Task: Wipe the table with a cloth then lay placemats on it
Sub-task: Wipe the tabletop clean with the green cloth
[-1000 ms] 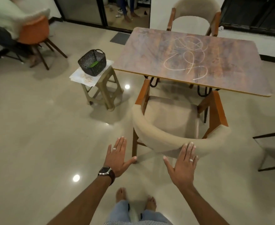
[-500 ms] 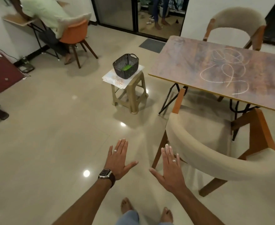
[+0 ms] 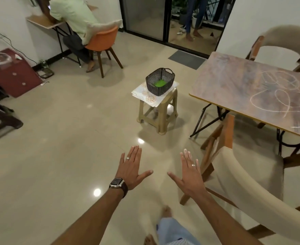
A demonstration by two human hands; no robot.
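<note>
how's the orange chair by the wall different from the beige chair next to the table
The orange chair has a plastic-looking shell and someone sitting in it; the beige chair is padded, with a curved backrest, and unoccupied. The orange one faces a wall shelf, the beige one the table. Both have wooden legs.

one table (image 3: 237,85), three chairs (image 3: 242,183), one stool (image 3: 159,110), one basket (image 3: 159,84)

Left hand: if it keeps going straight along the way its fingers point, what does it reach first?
Nothing close. The left hand is flat and empty, fingers aimed up and slightly right over bare floor. The first thing in that line looks like the stool carrying the basket; depth is hard to judge.
</note>
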